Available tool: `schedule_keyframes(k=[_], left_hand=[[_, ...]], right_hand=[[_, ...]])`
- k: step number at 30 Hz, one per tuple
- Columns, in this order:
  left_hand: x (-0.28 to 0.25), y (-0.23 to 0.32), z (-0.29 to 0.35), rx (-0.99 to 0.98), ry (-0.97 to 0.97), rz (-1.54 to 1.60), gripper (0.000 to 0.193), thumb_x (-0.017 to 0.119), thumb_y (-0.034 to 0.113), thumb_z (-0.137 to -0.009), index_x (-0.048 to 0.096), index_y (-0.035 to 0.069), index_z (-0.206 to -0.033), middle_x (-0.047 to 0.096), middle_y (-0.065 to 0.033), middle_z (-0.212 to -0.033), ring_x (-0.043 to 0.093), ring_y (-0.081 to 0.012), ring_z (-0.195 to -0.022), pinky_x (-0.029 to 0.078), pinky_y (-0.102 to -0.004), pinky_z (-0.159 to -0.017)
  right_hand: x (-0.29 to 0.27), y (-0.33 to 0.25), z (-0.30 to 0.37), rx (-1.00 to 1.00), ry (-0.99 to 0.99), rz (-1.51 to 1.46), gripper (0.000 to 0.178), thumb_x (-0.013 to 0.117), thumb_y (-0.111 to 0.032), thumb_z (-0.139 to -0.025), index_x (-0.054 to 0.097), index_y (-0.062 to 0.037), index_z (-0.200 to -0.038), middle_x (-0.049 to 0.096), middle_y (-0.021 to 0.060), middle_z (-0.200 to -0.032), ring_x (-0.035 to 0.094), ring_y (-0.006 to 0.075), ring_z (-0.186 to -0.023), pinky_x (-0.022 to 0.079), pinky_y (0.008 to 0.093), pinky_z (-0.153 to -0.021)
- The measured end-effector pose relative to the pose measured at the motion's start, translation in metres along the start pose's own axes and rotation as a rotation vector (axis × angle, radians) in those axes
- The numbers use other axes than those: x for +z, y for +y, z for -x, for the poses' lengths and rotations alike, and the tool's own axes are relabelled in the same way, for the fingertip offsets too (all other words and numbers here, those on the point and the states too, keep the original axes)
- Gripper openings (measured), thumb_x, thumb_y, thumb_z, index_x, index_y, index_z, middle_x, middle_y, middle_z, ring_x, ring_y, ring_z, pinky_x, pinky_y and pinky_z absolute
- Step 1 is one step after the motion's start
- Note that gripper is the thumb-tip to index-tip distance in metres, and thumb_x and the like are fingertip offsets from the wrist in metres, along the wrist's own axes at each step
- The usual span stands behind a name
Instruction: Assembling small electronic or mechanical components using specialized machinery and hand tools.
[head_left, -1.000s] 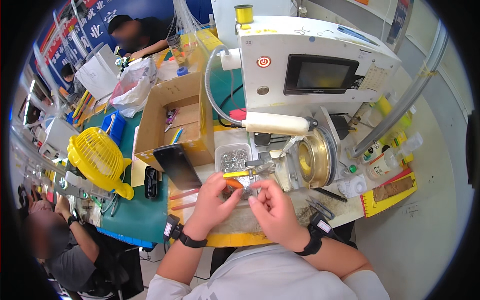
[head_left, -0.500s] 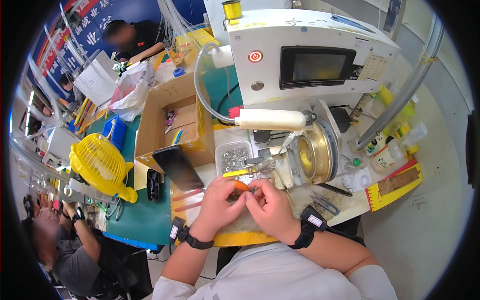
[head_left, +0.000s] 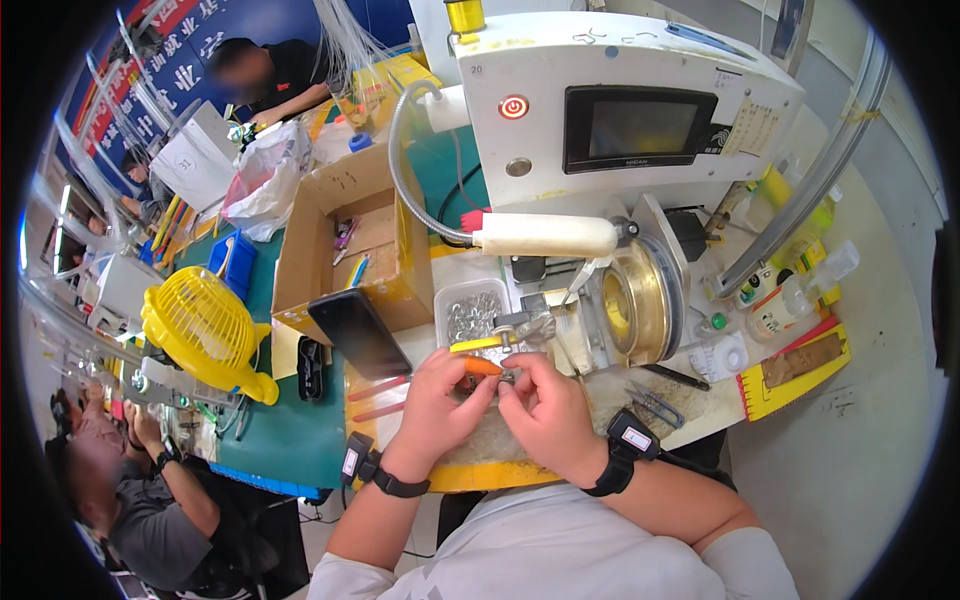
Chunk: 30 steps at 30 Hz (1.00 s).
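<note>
At the front edge of the bench my two hands meet, fingers closed and tips nearly touching. My left hand point(head_left: 440, 410) is bent around an orange tapered piece point(head_left: 483, 366) at its index finger; whether it is a tool handle or a finger cover I cannot tell. My right hand point(head_left: 553, 415) pinches a tiny metal part point(head_left: 507, 377) between thumb and index finger, and the left fingertips come up against it. Just beyond my fingers is a small clamp-like fixture with a yellow bar point(head_left: 476, 344). Behind it stands a clear tray point(head_left: 441, 304) of small metal pieces.
A white machine with a screen point(head_left: 640, 125) fills the back, with a brass-coloured wheel point(head_left: 620, 310) before it. Pliers point(head_left: 655, 405) lie at right. On the left are a phone point(head_left: 358, 333), a cardboard box point(head_left: 300, 285) and a yellow fan point(head_left: 200, 325). Other people sit further left.
My fingers have shifted slightly, so the orange piece and the small metal part show more clearly. The whole view has moved a little; both hands stay at the same spot.
</note>
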<state>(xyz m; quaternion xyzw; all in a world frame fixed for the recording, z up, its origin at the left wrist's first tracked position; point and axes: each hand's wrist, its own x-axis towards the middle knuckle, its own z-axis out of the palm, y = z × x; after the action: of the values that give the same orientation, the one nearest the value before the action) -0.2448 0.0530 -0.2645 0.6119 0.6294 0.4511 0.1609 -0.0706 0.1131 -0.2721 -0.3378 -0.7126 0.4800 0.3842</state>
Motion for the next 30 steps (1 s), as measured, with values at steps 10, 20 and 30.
schedule_keyframes(k=[10,20,30], left_hand=[[-0.001,0.000,0.000,-0.044,-0.035,0.004,0.013,0.080,0.012,-0.089,0.079,0.005,-0.101,0.069,-0.0102,-0.085,0.063,-0.0255,-0.077,0.050,-0.0370,-0.071],[0.002,-0.004,0.005,-0.149,-0.022,0.154,0.013,0.073,0.008,-0.099,0.076,0.000,-0.109,0.071,-0.0092,-0.092,0.067,-0.0193,-0.082,0.053,-0.0316,-0.075],[-0.005,0.003,0.012,-0.234,-0.052,0.181,0.016,0.065,0.001,-0.100,0.073,0.001,-0.114,0.071,-0.0061,-0.092,0.068,-0.0140,-0.082,0.053,-0.0281,-0.076]], right_hand=[[0.001,0.000,-0.001,0.019,0.010,0.031,0.020,0.073,-0.013,-0.095,0.066,-0.0045,-0.111,0.066,0.0090,-0.069,0.067,0.0271,-0.058,0.052,0.0393,-0.056],[0.001,0.000,-0.002,0.026,0.017,0.053,0.009,0.071,-0.011,-0.096,0.066,-0.0040,-0.100,0.065,0.0104,-0.067,0.066,0.0268,-0.056,0.050,0.0388,-0.054],[0.000,-0.001,-0.002,0.036,0.019,0.023,0.008,0.070,-0.010,-0.097,0.065,-0.0045,-0.099,0.063,0.0107,-0.065,0.063,0.0263,-0.053,0.047,0.0397,-0.052]])
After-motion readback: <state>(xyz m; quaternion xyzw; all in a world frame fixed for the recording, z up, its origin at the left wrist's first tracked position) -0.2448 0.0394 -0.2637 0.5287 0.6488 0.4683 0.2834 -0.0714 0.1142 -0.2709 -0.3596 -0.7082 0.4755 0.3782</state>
